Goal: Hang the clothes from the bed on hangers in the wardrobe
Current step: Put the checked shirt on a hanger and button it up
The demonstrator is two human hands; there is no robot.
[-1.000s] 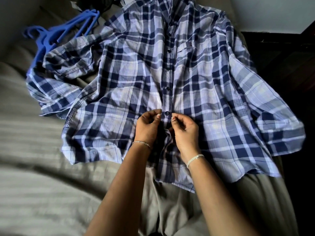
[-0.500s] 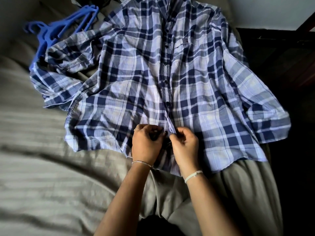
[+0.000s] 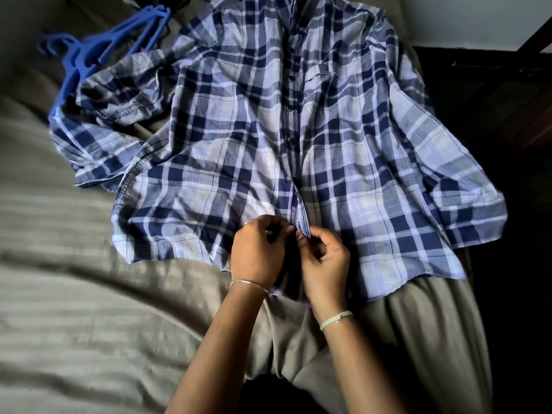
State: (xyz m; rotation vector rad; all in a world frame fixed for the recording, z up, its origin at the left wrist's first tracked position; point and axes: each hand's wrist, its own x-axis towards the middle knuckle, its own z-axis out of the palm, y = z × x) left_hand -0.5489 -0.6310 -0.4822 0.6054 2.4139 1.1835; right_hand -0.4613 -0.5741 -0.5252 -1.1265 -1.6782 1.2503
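Note:
A blue and white plaid shirt [image 3: 239, 138] lies front up on the bed, its button strip running down the middle. Near the hem, my left hand [image 3: 257, 255] pinches the left edge of the strip. My right hand [image 3: 325, 264] pinches the right edge beside it. The two hands almost touch. Blue plastic hangers [image 3: 89, 52] lie at the far left, partly under the shirt's sleeve.
The bed is covered with a grey-green striped sheet [image 3: 74, 294]. A dark garment lies at the top edge behind the shirt. Dark wooden furniture [image 3: 493, 115] stands to the right of the bed, under a pale wall.
Both hands have moved down the button strip, from the mid-lower button to the one near the hem. The shirt lies as before.

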